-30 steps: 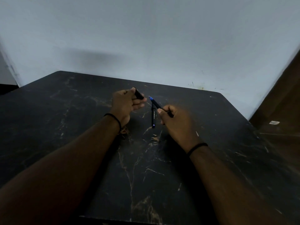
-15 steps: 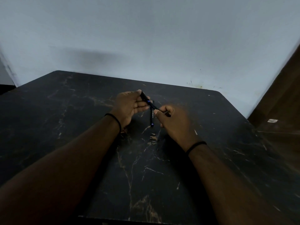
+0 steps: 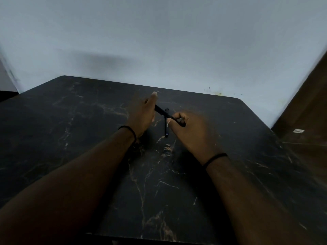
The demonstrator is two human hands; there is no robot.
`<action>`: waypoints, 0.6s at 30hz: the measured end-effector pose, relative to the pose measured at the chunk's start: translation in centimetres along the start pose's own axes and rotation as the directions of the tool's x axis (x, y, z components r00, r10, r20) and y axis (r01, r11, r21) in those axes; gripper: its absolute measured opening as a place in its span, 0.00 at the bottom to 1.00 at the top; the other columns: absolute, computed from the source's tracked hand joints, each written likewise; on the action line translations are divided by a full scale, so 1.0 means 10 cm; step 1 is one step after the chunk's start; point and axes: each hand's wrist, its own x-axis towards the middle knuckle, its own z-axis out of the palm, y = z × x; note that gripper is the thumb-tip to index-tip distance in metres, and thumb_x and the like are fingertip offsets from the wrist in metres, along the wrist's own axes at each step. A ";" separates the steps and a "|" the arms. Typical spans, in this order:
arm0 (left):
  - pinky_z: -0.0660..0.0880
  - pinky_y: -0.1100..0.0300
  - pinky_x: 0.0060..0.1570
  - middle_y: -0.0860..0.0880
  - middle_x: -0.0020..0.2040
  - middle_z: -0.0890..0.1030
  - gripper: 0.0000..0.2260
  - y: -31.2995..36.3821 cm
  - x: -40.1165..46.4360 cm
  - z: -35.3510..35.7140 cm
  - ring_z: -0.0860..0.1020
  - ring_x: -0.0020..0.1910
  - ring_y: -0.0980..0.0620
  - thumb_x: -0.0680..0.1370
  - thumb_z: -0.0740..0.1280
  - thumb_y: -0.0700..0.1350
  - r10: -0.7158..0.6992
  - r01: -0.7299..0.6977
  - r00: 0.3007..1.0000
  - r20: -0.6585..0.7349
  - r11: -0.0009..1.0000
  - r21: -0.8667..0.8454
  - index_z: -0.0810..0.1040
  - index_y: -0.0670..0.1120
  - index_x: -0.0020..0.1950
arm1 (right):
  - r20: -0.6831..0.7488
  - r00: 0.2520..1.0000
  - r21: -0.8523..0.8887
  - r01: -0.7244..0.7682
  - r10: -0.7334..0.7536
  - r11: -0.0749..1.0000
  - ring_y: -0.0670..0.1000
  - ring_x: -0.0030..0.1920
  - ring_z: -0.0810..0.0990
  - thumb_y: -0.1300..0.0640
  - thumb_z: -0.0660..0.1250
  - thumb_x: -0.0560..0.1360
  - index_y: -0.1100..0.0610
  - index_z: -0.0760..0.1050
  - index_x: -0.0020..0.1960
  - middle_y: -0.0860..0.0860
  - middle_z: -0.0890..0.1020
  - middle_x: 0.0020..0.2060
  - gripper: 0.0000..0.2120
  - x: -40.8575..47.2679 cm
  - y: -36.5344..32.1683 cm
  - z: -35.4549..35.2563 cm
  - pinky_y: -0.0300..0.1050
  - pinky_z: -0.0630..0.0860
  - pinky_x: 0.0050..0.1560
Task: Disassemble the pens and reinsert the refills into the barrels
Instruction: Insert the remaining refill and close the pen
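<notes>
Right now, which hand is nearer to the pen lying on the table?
Right. The right hand sits just beside the lying pen, its fingertips almost over it. The left hand is farther off on the other side. Both grip the raised pen.

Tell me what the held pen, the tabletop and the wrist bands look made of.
Held pen: likely plastic, a dull black barrel with a faint sheen; too dim to be sure. Tabletop: black marble look with tan veining and a smooth low-gloss surface; stone or a printed laminate, cannot tell which. Wrist bands: thin black cord or elastic, matte, sitting snug on each wrist.
</notes>
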 end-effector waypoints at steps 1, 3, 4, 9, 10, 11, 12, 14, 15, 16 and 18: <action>0.62 0.67 0.20 0.51 0.22 0.68 0.27 -0.01 0.00 -0.01 0.65 0.20 0.56 0.82 0.53 0.62 -0.041 0.040 0.998 0.038 0.999 0.003 0.68 0.48 0.28 | -0.007 1.000 0.008 0.012 -0.012 1.000 0.44 0.30 0.76 0.38 0.62 0.72 0.48 0.77 0.41 0.44 0.78 0.28 0.15 0.00 -0.01 0.01 0.48 0.76 0.33; 0.61 0.68 0.20 0.52 0.21 0.68 0.29 -0.02 -0.01 -0.01 0.65 0.20 0.55 0.81 0.52 0.65 -0.091 0.088 0.992 0.092 0.996 0.034 0.67 0.50 0.25 | -0.008 1.000 0.005 0.020 -0.020 1.000 0.43 0.30 0.76 0.38 0.62 0.72 0.49 0.78 0.39 0.43 0.78 0.28 0.16 -0.02 -0.04 0.00 0.46 0.76 0.32; 0.61 0.68 0.20 0.52 0.20 0.67 0.30 -0.02 -0.01 -0.01 0.64 0.20 0.55 0.81 0.52 0.65 -0.088 0.085 0.991 0.102 0.996 0.040 0.66 0.50 0.24 | 0.001 1.000 -0.012 0.020 -0.020 1.000 0.43 0.30 0.77 0.38 0.61 0.72 0.48 0.79 0.39 0.43 0.79 0.28 0.16 -0.02 -0.05 -0.02 0.45 0.76 0.32; 0.58 0.58 0.30 0.49 0.27 0.62 0.23 0.02 -0.03 0.05 0.59 0.24 0.53 0.84 0.51 0.57 -0.011 0.011 0.998 0.055 1.000 0.012 0.61 0.49 0.30 | 0.021 0.999 -0.057 0.035 -0.034 0.998 0.42 0.29 0.75 0.42 0.63 0.75 0.50 0.79 0.38 0.44 0.77 0.27 0.15 -0.07 -0.13 -0.08 0.38 0.67 0.30; 0.57 0.58 0.30 0.49 0.27 0.61 0.22 0.03 -0.03 0.06 0.59 0.24 0.53 0.84 0.51 0.55 -0.006 0.005 0.999 0.045 1.000 0.009 0.61 0.49 0.31 | 0.019 0.999 -0.048 0.034 -0.033 0.998 0.42 0.27 0.73 0.44 0.65 0.76 0.51 0.79 0.37 0.44 0.76 0.26 0.14 -0.08 -0.14 -0.08 0.37 0.65 0.29; 0.56 0.57 0.30 0.49 0.27 0.61 0.22 0.05 -0.03 0.07 0.58 0.24 0.53 0.84 0.51 0.54 -0.004 0.004 0.999 0.042 1.000 0.002 0.61 0.49 0.30 | 0.013 0.999 -0.041 0.035 -0.034 0.999 0.42 0.26 0.72 0.46 0.65 0.77 0.52 0.79 0.36 0.44 0.75 0.25 0.15 -0.09 -0.15 -0.09 0.36 0.64 0.29; 0.56 0.58 0.30 0.49 0.26 0.62 0.22 0.06 -0.03 0.08 0.59 0.24 0.52 0.84 0.51 0.53 -0.008 0.008 0.999 0.043 1.000 -0.007 0.61 0.49 0.30 | 0.006 0.999 -0.036 0.034 -0.034 0.999 0.42 0.25 0.72 0.47 0.66 0.77 0.53 0.79 0.35 0.44 0.74 0.24 0.15 -0.09 -0.16 -0.09 0.36 0.63 0.28; 0.56 0.58 0.29 0.50 0.25 0.62 0.22 0.08 -0.04 0.09 0.59 0.23 0.53 0.84 0.51 0.51 -0.019 0.020 0.999 0.040 0.999 -0.027 0.62 0.48 0.30 | -0.005 1.000 -0.017 0.029 -0.029 0.999 0.43 0.24 0.71 0.48 0.66 0.77 0.54 0.79 0.34 0.45 0.73 0.23 0.16 -0.09 -0.17 -0.09 0.35 0.63 0.28; 0.56 0.58 0.29 0.50 0.25 0.62 0.22 0.09 -0.04 0.09 0.59 0.23 0.53 0.84 0.51 0.51 -0.022 0.023 0.999 0.042 0.999 -0.036 0.62 0.48 0.30 | -0.010 1.000 -0.007 0.027 -0.027 1.000 0.43 0.24 0.71 0.48 0.66 0.77 0.55 0.78 0.33 0.45 0.73 0.22 0.17 -0.09 -0.18 -0.08 0.35 0.63 0.27; 0.56 0.59 0.28 0.50 0.24 0.62 0.22 0.09 -0.04 0.10 0.58 0.22 0.53 0.84 0.51 0.50 -0.024 0.026 0.998 0.050 0.999 -0.046 0.62 0.48 0.30 | -0.016 1.000 -0.002 0.026 -0.026 1.000 0.44 0.24 0.71 0.48 0.66 0.77 0.55 0.78 0.33 0.46 0.72 0.22 0.17 -0.09 -0.18 -0.08 0.36 0.63 0.27; 0.56 0.59 0.28 0.51 0.23 0.62 0.22 0.09 -0.04 0.11 0.58 0.21 0.54 0.84 0.51 0.50 -0.031 0.035 0.997 0.073 0.998 -0.060 0.62 0.48 0.29 | -0.022 0.999 -0.003 0.034 -0.034 0.999 0.46 0.23 0.71 0.46 0.64 0.76 0.57 0.77 0.32 0.48 0.73 0.22 0.19 -0.08 -0.18 -0.06 0.40 0.65 0.26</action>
